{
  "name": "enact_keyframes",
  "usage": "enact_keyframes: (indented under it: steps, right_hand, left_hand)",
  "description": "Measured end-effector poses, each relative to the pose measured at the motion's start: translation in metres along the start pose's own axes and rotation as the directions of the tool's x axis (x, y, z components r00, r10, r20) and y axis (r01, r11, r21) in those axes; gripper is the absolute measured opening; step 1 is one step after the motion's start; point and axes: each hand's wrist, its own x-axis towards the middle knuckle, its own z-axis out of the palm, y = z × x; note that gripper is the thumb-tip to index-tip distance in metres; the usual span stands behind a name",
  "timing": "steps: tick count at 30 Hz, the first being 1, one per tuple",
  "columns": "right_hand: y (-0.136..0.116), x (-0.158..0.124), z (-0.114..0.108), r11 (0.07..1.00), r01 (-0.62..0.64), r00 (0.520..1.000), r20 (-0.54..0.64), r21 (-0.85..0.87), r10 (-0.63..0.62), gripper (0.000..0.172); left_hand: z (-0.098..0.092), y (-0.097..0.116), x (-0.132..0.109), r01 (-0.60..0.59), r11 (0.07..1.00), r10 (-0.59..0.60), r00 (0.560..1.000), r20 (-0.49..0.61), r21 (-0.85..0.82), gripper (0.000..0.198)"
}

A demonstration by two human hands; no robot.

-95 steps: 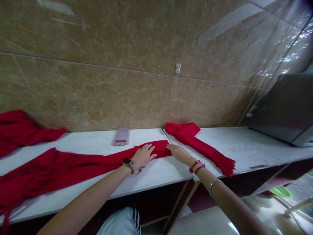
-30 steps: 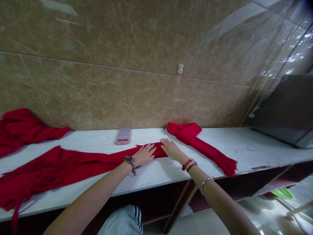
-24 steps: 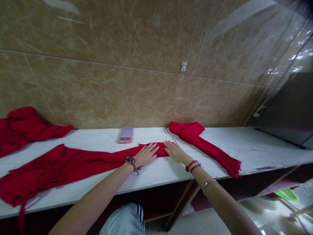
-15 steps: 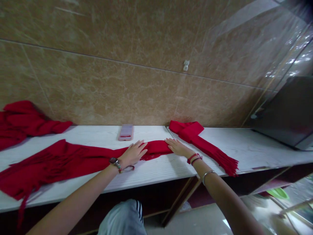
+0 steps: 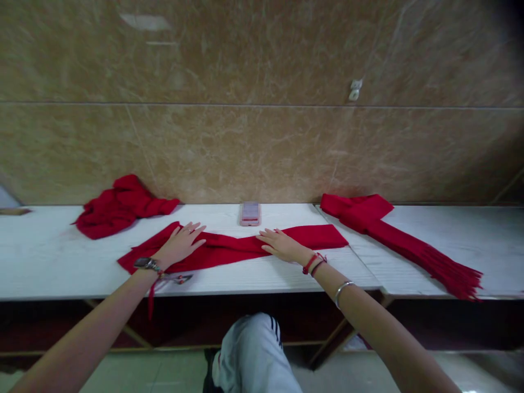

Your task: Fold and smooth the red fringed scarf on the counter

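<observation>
A red scarf (image 5: 229, 250) lies stretched sideways along the white tabletop (image 5: 254, 278), rumpled at its left part and flatter at its right end. My left hand (image 5: 180, 244) rests on the scarf's left part, fingers spread. Over its middle lies my right hand (image 5: 283, 244), palm down with fingers stretched out to the left. Neither hand is closed round the cloth. Beyond the scarf, near the wall, a phone in a pinkish case (image 5: 250, 213) lies flat.
To the right, a folded red scarf with a fringe (image 5: 409, 245) reaches the table's front edge. A crumpled red cloth (image 5: 123, 207) sits at the back left. Behind the table rises a brown marbled wall (image 5: 245, 153). My knee (image 5: 254, 349) is below the front edge.
My view has turned left. My left hand has moved left along the scarf, away from my right hand. The scarf's right end now lies uncovered beyond my right hand.
</observation>
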Motion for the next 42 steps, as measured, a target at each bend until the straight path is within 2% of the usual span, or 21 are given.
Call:
enact_keyframes:
  steps: [2,3,5,7,10,13,15,17,20,24,25,26,27,29,30,32,35,37,39,42]
  right_hand:
    - [-0.006,0.0,0.011,1.0,0.025,0.999,-0.036,-0.004,-0.025,0.041]
    - [-0.006,-0.001,0.016,0.999,0.031,0.998,-0.05,-0.005,-0.032,0.041]
    - [-0.003,-0.003,0.024,0.999,0.04,0.996,-0.079,0.0,-0.04,0.04]
    - [0.0,-0.004,0.028,0.999,0.046,0.994,-0.101,0.008,-0.045,0.04]
    - [0.001,-0.004,0.029,0.999,0.036,0.994,-0.105,0.022,-0.033,0.04]
    - [-0.001,-0.003,0.027,0.999,0.008,0.997,-0.073,0.039,-0.006,0.043]
    - [-0.001,-0.003,0.026,0.999,-0.004,0.999,-0.045,0.043,0.006,0.045]
    - [-0.001,-0.004,0.026,0.999,-0.008,1.0,-0.025,0.045,0.009,0.046]
    - [0.001,-0.004,0.028,0.999,-0.001,1.0,-0.018,0.043,0.002,0.045]
    - [0.003,-0.005,0.031,0.999,-0.003,1.0,-0.02,0.043,0.004,0.045]
    - [0.004,-0.005,0.031,0.999,-0.006,1.0,-0.022,0.045,0.007,0.045]
    - [0.004,-0.005,0.032,0.999,-0.008,1.0,-0.027,0.049,0.01,0.046]
    - [0.004,-0.005,0.032,0.999,-0.011,0.999,-0.032,0.053,0.013,0.046]
    - [0.005,-0.005,0.033,0.998,-0.018,0.999,-0.039,0.063,0.02,0.046]
    - [0.005,-0.005,0.034,0.998,-0.022,0.999,-0.038,0.067,0.025,0.046]
    - [0.006,-0.006,0.035,0.997,-0.029,0.999,-0.034,0.071,0.031,0.046]
    - [0.006,-0.006,0.034,0.997,-0.037,0.999,-0.028,0.071,0.039,0.047]
    - [0.004,-0.006,0.032,0.997,-0.043,0.999,-0.026,0.07,0.045,0.047]
    - [0.003,-0.006,0.03,0.997,-0.047,0.998,-0.027,0.068,0.048,0.047]
    - [0.002,-0.005,0.029,0.997,-0.041,0.998,-0.034,0.065,0.044,0.046]
  left_hand:
    - [-0.005,-0.033,-0.015,0.213,0.977,-0.212,0.975,-0.063,0.01,0.05]
    - [-0.007,-0.047,-0.023,0.306,0.952,-0.306,0.95,-0.054,-0.016,0.053]
    - [-0.01,-0.07,-0.036,0.403,0.907,-0.4,0.915,0.051,-0.123,0.062]
    - [-0.011,-0.08,-0.045,0.409,0.878,-0.385,0.912,0.14,-0.249,0.066]
    - [-0.009,-0.076,-0.047,0.347,0.87,-0.341,0.937,0.08,-0.351,0.068]
    - [-0.005,-0.067,-0.039,0.231,0.901,-0.228,0.972,0.053,-0.367,0.072]
    - [-0.003,-0.068,-0.033,0.195,0.921,-0.193,0.98,0.038,-0.339,0.064]
    - [-0.005,-0.079,-0.029,0.22,0.933,-0.233,0.972,-0.015,-0.283,0.049]
    - [-0.02,-0.114,-0.03,0.347,0.92,-0.37,0.922,-0.113,-0.182,0.043]
    - [-0.052,-0.172,-0.042,0.535,0.839,-0.543,0.803,-0.248,-0.104,0.053]
    - [-0.058,-0.182,-0.045,0.574,0.811,-0.582,0.774,-0.251,-0.11,0.053]
    - [-0.061,-0.188,-0.048,0.584,0.801,-0.598,0.769,-0.227,-0.13,0.053]
    - [-0.062,-0.189,-0.049,0.563,0.81,-0.586,0.788,-0.188,-0.162,0.053]
    - [-0.057,-0.175,-0.05,0.425,0.867,-0.46,0.884,-0.09,-0.259,0.054]
    - [-0.052,-0.16,-0.05,0.321,0.896,-0.356,0.933,-0.062,-0.307,0.054]
    - [-0.04,-0.121,-0.05,0.179,0.92,-0.19,0.982,0.003,-0.348,0.055]
    - [-0.027,-0.06,-0.051,0.085,0.963,-0.074,0.996,0.054,-0.254,0.067]
    - [-0.024,-0.035,-0.051,0.109,0.988,-0.103,0.993,0.058,-0.107,0.078]
    - [-0.026,-0.032,-0.049,0.115,0.993,-0.113,0.991,0.067,-0.035,0.075]
    - [-0.037,-0.064,-0.045,0.122,0.988,-0.12,0.992,0.023,-0.09,0.06]
